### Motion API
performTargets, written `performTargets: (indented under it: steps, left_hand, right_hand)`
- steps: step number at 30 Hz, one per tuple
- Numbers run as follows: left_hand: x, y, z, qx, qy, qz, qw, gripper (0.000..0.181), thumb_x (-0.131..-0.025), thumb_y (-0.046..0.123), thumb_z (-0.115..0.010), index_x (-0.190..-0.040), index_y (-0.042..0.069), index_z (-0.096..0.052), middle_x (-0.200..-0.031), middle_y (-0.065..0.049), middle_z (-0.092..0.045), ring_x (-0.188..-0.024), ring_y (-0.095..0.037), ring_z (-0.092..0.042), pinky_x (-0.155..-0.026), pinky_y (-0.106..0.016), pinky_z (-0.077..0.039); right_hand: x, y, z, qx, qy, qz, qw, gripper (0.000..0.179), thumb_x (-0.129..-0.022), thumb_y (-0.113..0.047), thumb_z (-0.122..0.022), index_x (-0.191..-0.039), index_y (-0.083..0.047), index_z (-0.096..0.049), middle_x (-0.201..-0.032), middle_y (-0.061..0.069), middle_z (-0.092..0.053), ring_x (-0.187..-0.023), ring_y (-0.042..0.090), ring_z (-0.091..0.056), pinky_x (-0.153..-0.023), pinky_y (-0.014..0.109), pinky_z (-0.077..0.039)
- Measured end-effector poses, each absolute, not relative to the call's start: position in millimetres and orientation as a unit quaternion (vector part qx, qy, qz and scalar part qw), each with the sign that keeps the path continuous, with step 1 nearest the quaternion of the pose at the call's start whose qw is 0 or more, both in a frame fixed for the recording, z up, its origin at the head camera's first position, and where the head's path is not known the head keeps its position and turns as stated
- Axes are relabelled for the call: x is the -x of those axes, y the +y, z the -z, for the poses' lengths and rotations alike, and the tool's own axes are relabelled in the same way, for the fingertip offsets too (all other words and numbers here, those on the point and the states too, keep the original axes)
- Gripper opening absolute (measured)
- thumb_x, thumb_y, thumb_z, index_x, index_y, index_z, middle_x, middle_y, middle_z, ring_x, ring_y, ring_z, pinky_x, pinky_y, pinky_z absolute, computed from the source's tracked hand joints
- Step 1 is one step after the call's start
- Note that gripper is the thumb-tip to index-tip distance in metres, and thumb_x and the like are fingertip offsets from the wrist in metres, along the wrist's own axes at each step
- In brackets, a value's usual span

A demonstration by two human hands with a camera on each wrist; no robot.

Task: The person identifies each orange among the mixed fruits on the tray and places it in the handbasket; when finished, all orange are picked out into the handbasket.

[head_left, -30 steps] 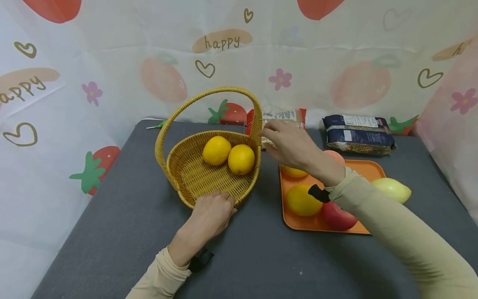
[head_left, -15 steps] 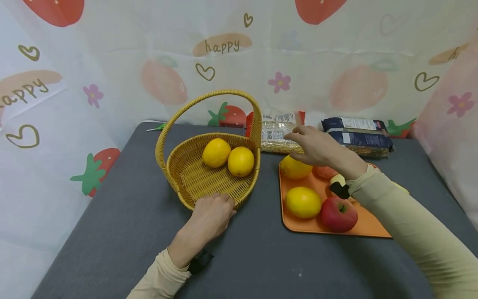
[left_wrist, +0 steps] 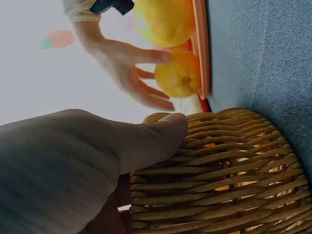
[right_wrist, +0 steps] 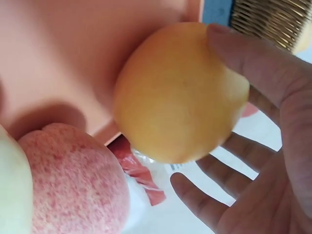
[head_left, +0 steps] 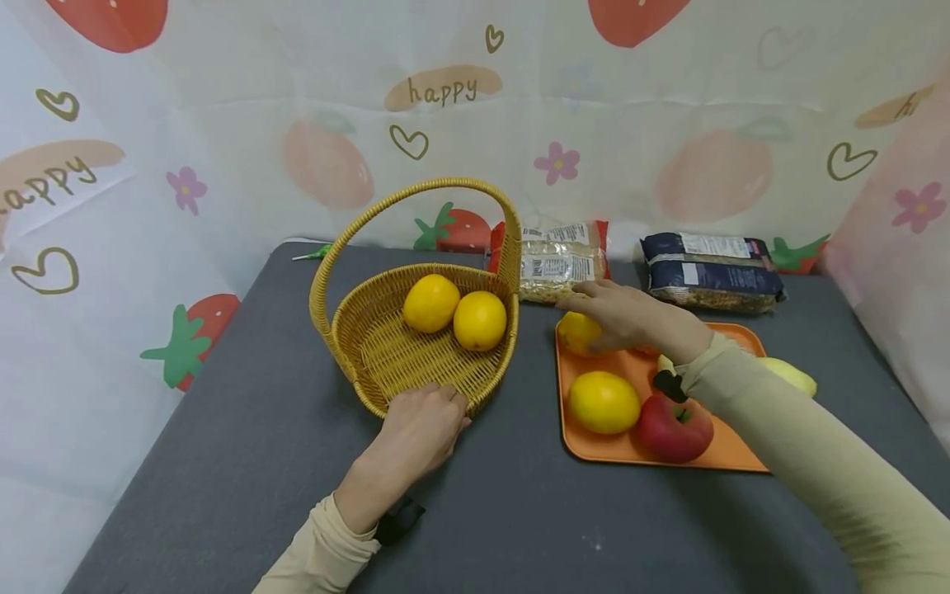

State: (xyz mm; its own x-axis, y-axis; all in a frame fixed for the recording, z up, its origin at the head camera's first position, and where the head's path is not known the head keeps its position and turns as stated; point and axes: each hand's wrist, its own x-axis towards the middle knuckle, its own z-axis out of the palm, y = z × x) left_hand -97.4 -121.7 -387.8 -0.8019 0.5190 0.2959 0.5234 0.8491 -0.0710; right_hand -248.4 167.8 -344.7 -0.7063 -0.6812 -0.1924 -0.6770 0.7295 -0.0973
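To the right of the basket (head_left: 386, 351), much of the orange tray (head_left: 616, 449) is hidden under a pale sleeve (head_left: 787, 445). From the head, the right grip (head_left: 634, 320) covers part of the yellow-orange fruit (head_left: 577, 332), which sits at the tray's far corner nearest the basket. A speckled pink fruit (right_wrist: 78, 180) is almost lost behind that hand; it shows better from the right wrist, where a pale fruit (right_wrist: 13, 190) is cut off by the frame edge. Behind the basket's right side, the handle hides one end of a red-trimmed packet (head_left: 567, 264).

The right grip is spread wide, thumb and fingers apart. Its thumb tip meets the side of the yellow-orange fruit; whether the fingers touch it I cannot tell. The left grip (head_left: 423, 425) is clamped on the basket's near rim, thumb against the weave, its fingertips out of sight. Two yellow fruits (head_left: 480, 320) lie inside the basket, and a lemon-yellow fruit (head_left: 604, 403) and a red apple (head_left: 675, 429) are to its right.
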Motion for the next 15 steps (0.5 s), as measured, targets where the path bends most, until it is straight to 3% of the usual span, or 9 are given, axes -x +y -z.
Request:
performTargets:
  steps: [7,15]
  left_hand:
    - [97.9,-122.1,388.0,0.278,-0.948,0.010,0.155,0.020,-0.086,0.024,-0.074,-0.072,0.014,-0.063,-0.069,0.000,-0.060,-0.060,-0.017,-0.058,-0.051,-0.031,-0.048]
    - [98.0,-122.5,388.2,0.277,-0.949,0.007,0.152,0.021,-0.086,0.024,-0.074,-0.071,0.014,-0.062,-0.069,0.000,-0.060,-0.061,-0.017,-0.058,-0.052,-0.032,-0.049]
  right_hand:
    - [248.7,165.3,351.5,0.383,0.917,-0.006,0.113,0.061,-0.080,-0.017,-0.078,-0.136,-0.010,-0.056,-0.134,0.020,-0.054,-0.120,0.042,-0.054,-0.093,0.056,-0.049]
    - [249.6,162.9,352.6,0.380,0.917,-0.013,0.117,0.061,-0.078,-0.017,-0.079,-0.135,-0.012,-0.057,-0.130,0.018,-0.056,-0.113,0.039,-0.058,-0.088,0.053,-0.051]
